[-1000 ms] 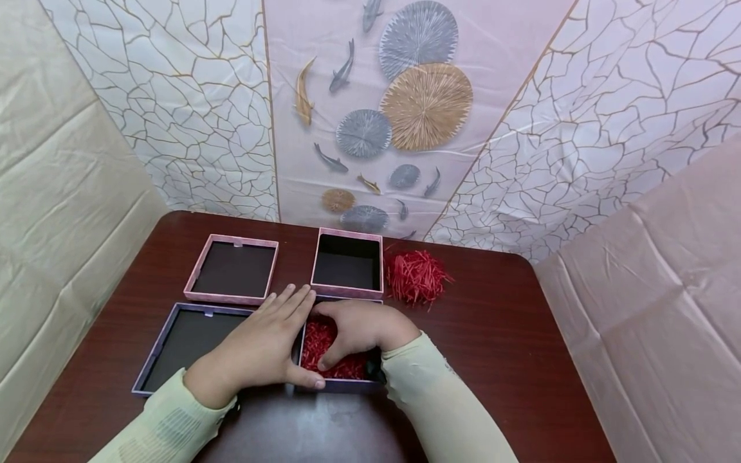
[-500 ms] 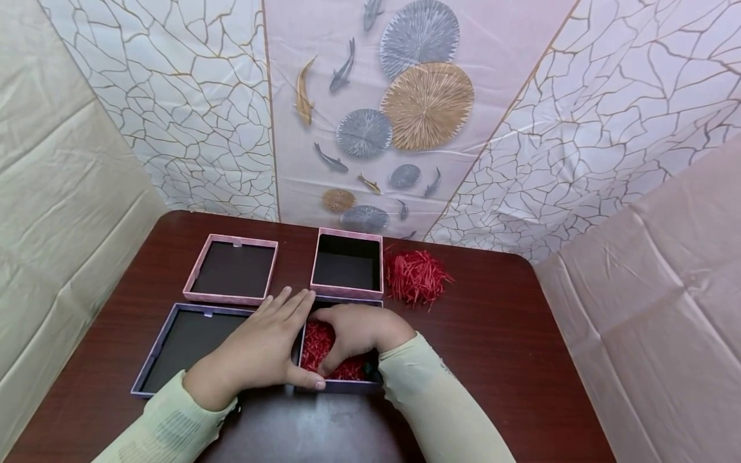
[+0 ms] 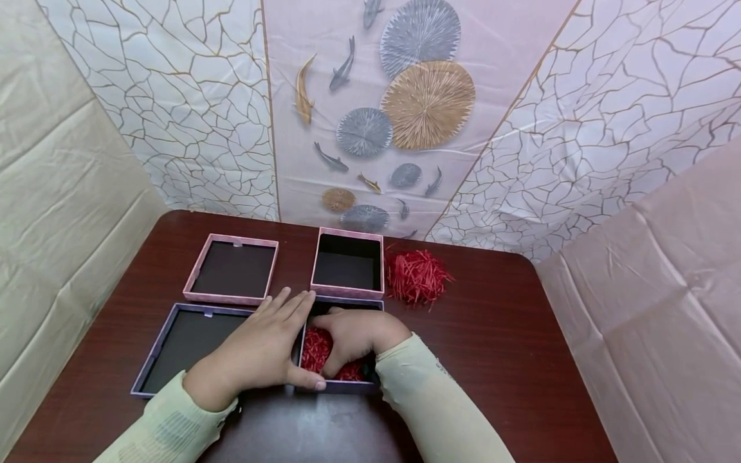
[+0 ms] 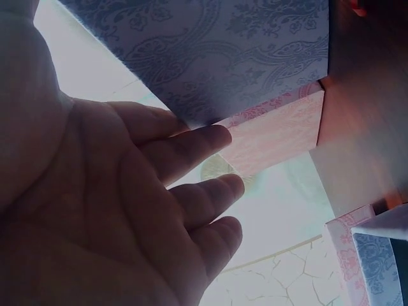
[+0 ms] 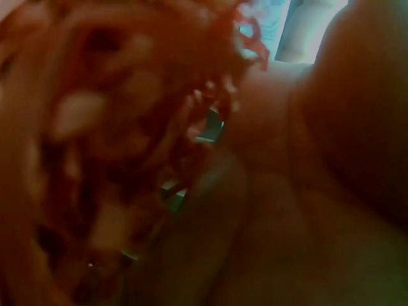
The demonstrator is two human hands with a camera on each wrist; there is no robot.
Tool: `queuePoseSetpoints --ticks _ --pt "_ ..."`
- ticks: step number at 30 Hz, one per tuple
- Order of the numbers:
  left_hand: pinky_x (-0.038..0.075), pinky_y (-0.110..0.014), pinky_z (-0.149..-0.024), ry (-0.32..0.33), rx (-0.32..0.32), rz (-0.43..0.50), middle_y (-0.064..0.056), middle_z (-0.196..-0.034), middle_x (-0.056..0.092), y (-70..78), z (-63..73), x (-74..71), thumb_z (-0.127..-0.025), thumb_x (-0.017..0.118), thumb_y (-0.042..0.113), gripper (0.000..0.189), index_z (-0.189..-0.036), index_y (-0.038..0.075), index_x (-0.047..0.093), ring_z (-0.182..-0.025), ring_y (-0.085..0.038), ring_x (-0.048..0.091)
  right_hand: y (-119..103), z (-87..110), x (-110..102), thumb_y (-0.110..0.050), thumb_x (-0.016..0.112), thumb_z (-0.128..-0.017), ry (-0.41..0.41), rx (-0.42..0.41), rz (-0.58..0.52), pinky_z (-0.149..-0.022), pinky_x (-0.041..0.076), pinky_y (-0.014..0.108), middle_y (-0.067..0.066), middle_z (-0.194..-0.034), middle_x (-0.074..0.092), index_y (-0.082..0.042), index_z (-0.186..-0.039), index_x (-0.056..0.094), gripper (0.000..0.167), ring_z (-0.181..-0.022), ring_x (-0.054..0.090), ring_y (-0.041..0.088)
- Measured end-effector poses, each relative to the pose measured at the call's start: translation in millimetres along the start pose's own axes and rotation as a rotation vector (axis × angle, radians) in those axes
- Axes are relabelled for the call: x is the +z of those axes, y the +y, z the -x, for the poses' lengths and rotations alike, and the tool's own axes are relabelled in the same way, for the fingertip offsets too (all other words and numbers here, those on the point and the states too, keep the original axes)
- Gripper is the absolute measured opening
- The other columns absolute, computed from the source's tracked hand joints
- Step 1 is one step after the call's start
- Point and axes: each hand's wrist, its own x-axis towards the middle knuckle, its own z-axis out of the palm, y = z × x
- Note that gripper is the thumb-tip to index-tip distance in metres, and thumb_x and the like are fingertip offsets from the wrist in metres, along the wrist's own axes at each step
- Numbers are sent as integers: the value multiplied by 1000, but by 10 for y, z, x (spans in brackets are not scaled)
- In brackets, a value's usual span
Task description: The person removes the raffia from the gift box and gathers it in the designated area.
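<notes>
A purple box with a black inside stands at the table's near middle and contains red shredded paper. My left hand lies along its left side, fingers extended and thumb at the near edge. In the left wrist view, the extended fingers are beside the patterned box wall. Inside the box, my right hand grips some of the shredded paper between thumb and fingers; its fingertips are hidden. Red strands fill much of the blurred right wrist view, close against the palm.
Behind the purple box stands an open pink box. A heap of red shredded paper lies to its right. A pink lid and a purple lid lie at left on the dark wooden table.
My right hand has shifted slightly left and toward me inside the purple box, baring more of its black far part. The left hand stays nearly still.
</notes>
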Motion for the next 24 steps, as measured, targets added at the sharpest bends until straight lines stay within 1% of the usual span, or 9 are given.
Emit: queuePoseSetpoints --ticks 6,9,12,18,22,24 --pt "28 -75 -134 -10 -12 5 -21 -179 42 23 0 -16 -72 83 92 146 -176 4 33 -168 -54 31 34 -37 19 -39 95 -74 -12 -17 -4 -113 55 31 1 -154 65 -25 -166 55 102 -129 60 9" --pt "27 -75 -134 -14 -18 1 -21 -179 43 33 -2 -18 -72 85 91 145 -176 3 33 -168 -54 30 42 -60 25 -37 95 -74 -23 -26 -25 -113 55 32 0 -151 67 -24 -164 58 99 -128 60 9" --pt "27 -74 -135 -23 -28 -9 -20 -179 42 38 -7 -21 -71 86 89 146 -176 3 33 -169 -53 30 49 -75 24 -35 95 -74 -43 -39 -53 -111 55 32 -3 -146 69 -24 -161 61 94 -125 60 8" --pt "25 -74 -135 -39 -46 -5 -18 -181 40 35 -11 -14 -71 88 88 147 -177 4 31 -170 -52 28 72 -91 23 -33 94 -75 -84 -83 -99 -108 54 28 -11 -137 73 -23 -153 67 83 -118 63 4" --pt "25 -73 -136 -49 -52 -2 -17 -182 39 39 -17 -18 -71 88 88 147 -178 5 29 -170 -51 27 85 -93 25 -35 94 -76 -104 -108 -123 -105 55 28 -14 -127 74 -24 -147 70 75 -113 65 4" --pt "25 -73 -136 -54 -54 -2 -17 -182 38 41 -22 -21 -72 87 88 147 -178 5 29 -170 -51 27 95 -90 23 -36 94 -77 -115 -117 -131 -104 55 27 -15 -125 73 -25 -146 71 74 -112 66 5"
